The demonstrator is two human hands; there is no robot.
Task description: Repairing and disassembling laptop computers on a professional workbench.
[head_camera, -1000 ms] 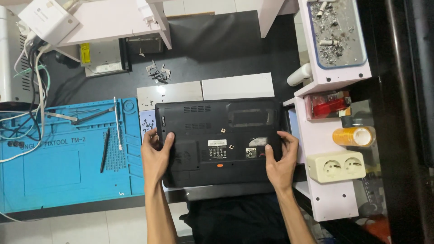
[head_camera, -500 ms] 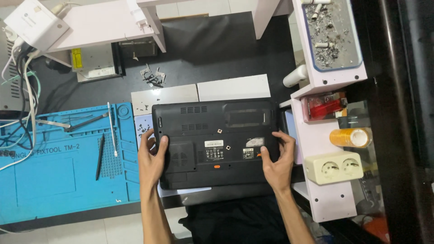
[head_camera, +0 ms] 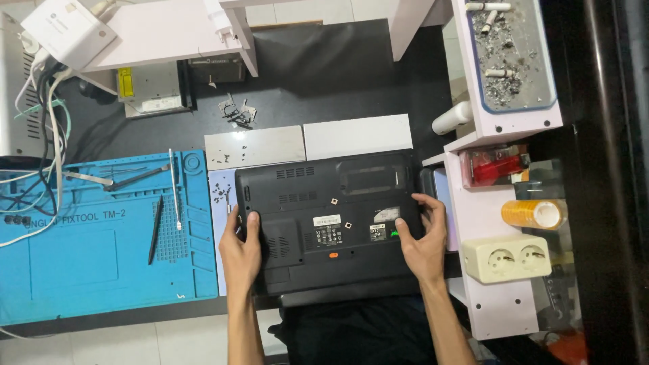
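A black laptop [head_camera: 324,203] lies upside down on the dark desk, its underside with vents and stickers facing up. My left hand [head_camera: 241,251] grips its left edge near the front corner, thumb on the base. My right hand [head_camera: 422,240] holds the right edge, fingers curled over the side and thumb resting by a sticker. Two small square nuts or pads [head_camera: 341,213] sit loose on the base.
A blue repair mat [head_camera: 101,236] with tweezers, a spudger and a thin tool lies at left. Two white trays [head_camera: 307,143] with screws sit behind the laptop. A white shelf unit [head_camera: 487,203] at right holds an ashtray, tape roll and power socket. Cables hang far left.
The view has shifted a little, so the laptop sits slightly lower and left in the frame. Both hands keep their hold on its sides.
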